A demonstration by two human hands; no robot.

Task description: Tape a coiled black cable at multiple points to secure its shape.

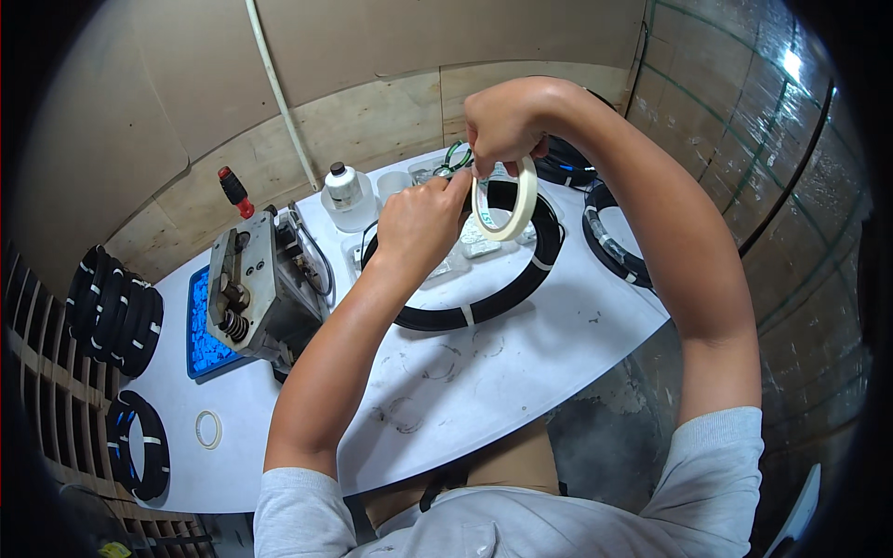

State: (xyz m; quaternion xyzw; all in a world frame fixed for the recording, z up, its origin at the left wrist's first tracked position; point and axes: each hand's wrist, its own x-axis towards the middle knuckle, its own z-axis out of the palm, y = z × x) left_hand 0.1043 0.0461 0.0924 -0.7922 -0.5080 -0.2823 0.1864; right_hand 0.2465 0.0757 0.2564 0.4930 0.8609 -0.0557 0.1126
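On the near left of the bench (507, 377), a small black coil (118, 445) wears white bands. Farther in, a big black coil (498, 304) has tape bands (470, 316) on its near and right sides, so those look done. The left hand (423, 221) is curled by its far side; I can't tell what it pinches. The right hand (504, 132) grips the tape roll (527, 200) above that far side, where taping looks unfinished.
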